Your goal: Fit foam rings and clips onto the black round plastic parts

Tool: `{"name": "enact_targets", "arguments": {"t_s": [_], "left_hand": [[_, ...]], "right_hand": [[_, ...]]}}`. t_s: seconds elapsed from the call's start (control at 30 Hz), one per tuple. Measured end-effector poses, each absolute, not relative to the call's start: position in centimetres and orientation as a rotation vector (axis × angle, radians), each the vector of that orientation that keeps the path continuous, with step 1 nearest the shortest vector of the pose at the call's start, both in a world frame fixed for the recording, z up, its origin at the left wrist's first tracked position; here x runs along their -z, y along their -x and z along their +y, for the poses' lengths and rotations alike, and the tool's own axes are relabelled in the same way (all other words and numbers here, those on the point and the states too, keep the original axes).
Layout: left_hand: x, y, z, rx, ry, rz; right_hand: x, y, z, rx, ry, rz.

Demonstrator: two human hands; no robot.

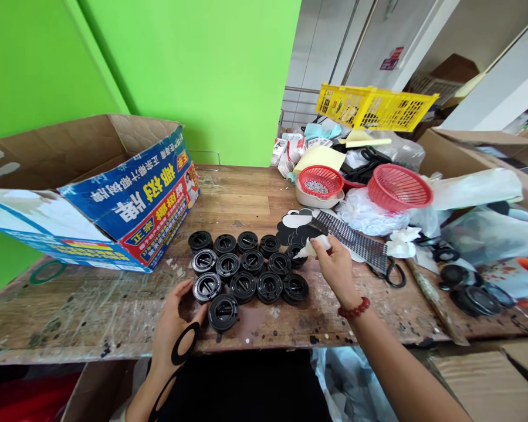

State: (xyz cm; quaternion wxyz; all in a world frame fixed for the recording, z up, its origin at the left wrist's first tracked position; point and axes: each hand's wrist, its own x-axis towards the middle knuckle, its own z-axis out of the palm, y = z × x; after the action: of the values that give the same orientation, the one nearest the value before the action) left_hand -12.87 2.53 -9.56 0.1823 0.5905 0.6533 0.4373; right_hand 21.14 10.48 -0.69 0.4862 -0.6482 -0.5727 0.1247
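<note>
- Right hand (337, 266): fingers closed round a small white bottle (313, 247); most of its body hidden by the fingers, label unreadable.
- Left hand (172, 319): palm side out of sight; forearm cut off at bottom edge.
- Cardboard box (114, 193): left end cut by frame edge; inside not visible.
- Small red basket (321, 180): contents too small to identify.
- Yellow crate (374, 107): contents indistinct.
- Black round parts (470, 293) at right: partly under clear plastic, shapes unclear.

Glossy black plastic discs (243, 286) lie on a rough, paint-flecked wooden table (92, 316).
</note>
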Motion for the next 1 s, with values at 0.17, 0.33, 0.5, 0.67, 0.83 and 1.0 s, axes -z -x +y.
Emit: {"name": "enact_targets", "arguments": {"t_s": [0.17,0.33,0.5,0.67,0.83,1.0], "left_hand": [[9.2,12.8,2.4,-1.217,-1.639,1.863],[9.5,12.9,2.5,-1.208,-1.614,1.867],[9.5,12.9,2.5,-1.240,-1.622,1.845],[9.2,12.8,2.5,-1.212,-1.630,1.861],[9.3,12.9,2.6,-1.220,-1.649,1.851],[9.2,12.9,2.6,-1.229,-1.663,1.848]], "right_hand": [[0.6,-20.4,10.9,-0.262,1.563,-1.429],[0.8,-20.1,12.2,-0.221,1.529,-1.471],[0.8,-20.4,13.6,-0.162,1.525,-1.484],[0.6,-21.4,13.9,-0.116,1.545,-1.478],[0.3,-22.5,12.8,-0.078,1.573,-1.487],[0.2,-23.0,11.0,-0.033,1.595,-1.533]]}}
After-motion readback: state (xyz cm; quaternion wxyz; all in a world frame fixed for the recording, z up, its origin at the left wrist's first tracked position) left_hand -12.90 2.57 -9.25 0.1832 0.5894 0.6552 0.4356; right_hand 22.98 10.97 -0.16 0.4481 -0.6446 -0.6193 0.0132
